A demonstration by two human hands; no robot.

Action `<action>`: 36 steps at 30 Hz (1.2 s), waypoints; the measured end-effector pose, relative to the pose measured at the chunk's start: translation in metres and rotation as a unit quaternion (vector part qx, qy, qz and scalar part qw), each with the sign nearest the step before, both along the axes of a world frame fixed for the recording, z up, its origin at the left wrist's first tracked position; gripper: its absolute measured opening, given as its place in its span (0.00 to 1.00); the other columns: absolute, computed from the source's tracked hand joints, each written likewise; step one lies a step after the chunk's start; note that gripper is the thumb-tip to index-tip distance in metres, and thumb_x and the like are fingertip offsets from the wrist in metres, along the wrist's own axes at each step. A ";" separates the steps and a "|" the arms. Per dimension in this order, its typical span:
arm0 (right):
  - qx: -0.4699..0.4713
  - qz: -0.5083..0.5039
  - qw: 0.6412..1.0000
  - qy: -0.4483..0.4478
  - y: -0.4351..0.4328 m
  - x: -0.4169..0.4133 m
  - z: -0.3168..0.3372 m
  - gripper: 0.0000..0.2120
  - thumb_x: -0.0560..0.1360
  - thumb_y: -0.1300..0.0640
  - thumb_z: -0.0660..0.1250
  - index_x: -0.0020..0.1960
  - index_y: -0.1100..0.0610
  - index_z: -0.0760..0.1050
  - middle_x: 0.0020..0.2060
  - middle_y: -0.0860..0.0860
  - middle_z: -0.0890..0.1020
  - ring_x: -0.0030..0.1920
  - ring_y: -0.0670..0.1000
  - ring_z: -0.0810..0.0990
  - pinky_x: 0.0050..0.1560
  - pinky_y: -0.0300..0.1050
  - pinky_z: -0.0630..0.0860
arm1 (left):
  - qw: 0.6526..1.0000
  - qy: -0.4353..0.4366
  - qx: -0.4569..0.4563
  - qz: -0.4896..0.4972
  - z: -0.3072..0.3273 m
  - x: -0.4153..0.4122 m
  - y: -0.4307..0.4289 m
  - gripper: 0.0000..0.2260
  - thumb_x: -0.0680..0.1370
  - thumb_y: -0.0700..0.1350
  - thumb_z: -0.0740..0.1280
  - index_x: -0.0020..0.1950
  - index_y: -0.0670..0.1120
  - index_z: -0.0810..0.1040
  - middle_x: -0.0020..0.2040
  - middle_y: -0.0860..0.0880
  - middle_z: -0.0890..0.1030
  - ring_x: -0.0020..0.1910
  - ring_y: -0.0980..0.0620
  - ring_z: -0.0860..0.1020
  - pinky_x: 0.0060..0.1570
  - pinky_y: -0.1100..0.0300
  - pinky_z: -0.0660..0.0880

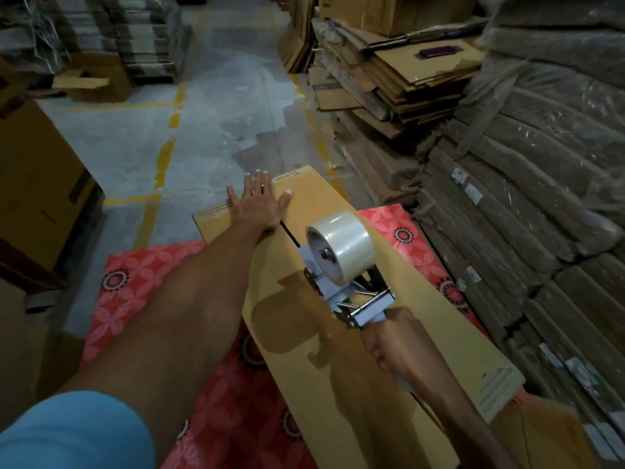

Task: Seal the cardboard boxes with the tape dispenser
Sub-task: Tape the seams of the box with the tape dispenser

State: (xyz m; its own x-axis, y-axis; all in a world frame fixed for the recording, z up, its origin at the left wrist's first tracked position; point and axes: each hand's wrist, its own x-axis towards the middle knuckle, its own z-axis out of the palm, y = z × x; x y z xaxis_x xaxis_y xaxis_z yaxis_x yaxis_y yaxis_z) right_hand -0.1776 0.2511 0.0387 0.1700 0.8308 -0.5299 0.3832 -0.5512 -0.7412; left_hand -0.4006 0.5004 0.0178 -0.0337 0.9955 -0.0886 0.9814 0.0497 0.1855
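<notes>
On the cardboard box [311, 194], left hand [258, 204] pressed flat, right hand [392, 340] gripping tape dispenser [338, 252]

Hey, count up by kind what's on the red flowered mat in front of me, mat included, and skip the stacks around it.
Cardboard box, lying flat: 1
Tape dispenser: 1
Tape roll, on the dispenser: 1
Red flowered mat: 1
Total: 4
Blurred brown piece at the lower right edge: not counted, cannot tell what it is.

Stretches left arm forward, left hand [258, 204] flat, fingers spread; clenches right hand [389, 340] round tape dispenser [340, 255] handle.
</notes>
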 end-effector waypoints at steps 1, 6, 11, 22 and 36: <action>0.003 -0.006 1.000 -0.003 -0.005 0.003 0.002 0.01 0.51 0.59 0.67 0.24 0.56 0.75 0.21 0.51 0.73 0.27 0.54 0.71 0.35 0.50 0.66 | 1.000 -0.008 0.005 0.009 -0.001 0.006 -0.008 0.37 0.81 0.68 0.40 0.82 0.45 0.41 0.82 0.47 0.41 0.81 0.45 0.40 0.75 0.36 0.36; 0.023 0.000 1.000 -0.011 -0.008 0.002 0.012 0.05 0.51 0.58 0.65 0.26 0.56 0.72 0.26 0.54 0.73 0.27 0.54 0.70 0.34 0.47 0.65 | 0.999 0.017 -0.011 -0.042 0.000 0.039 -0.078 0.39 0.83 0.54 0.59 0.80 0.39 0.36 0.81 0.41 0.36 0.80 0.42 0.37 0.76 0.36 0.38; 0.023 0.005 1.000 -0.007 -0.009 0.001 0.013 0.12 0.54 0.58 0.66 0.36 0.61 0.75 0.31 0.56 0.76 0.25 0.53 0.72 0.28 0.43 0.67 | 0.996 0.059 -0.017 -0.072 -0.004 0.036 -0.092 0.53 0.75 0.56 0.72 0.80 0.38 0.35 0.81 0.40 0.36 0.80 0.41 0.39 0.76 0.35 0.44; -0.001 -0.008 1.000 0.003 -0.080 0.042 0.008 0.02 0.54 0.59 0.67 0.27 0.56 0.74 0.23 0.52 0.73 0.28 0.53 0.72 0.37 0.50 0.65 | 1.000 0.004 0.018 -0.022 -0.013 0.042 -0.080 0.41 0.79 0.71 0.38 0.82 0.43 0.42 0.82 0.45 0.42 0.81 0.47 0.42 0.75 0.36 0.38; 0.006 0.000 1.000 -0.010 -0.072 0.025 0.028 0.07 0.62 0.61 0.65 0.38 0.63 0.76 0.22 0.53 0.74 0.23 0.52 0.72 0.29 0.44 0.68 | 0.996 0.049 -0.003 -0.074 -0.009 0.066 -0.141 0.44 0.80 0.56 0.65 0.81 0.44 0.36 0.82 0.46 0.39 0.80 0.39 0.41 0.73 0.30 0.45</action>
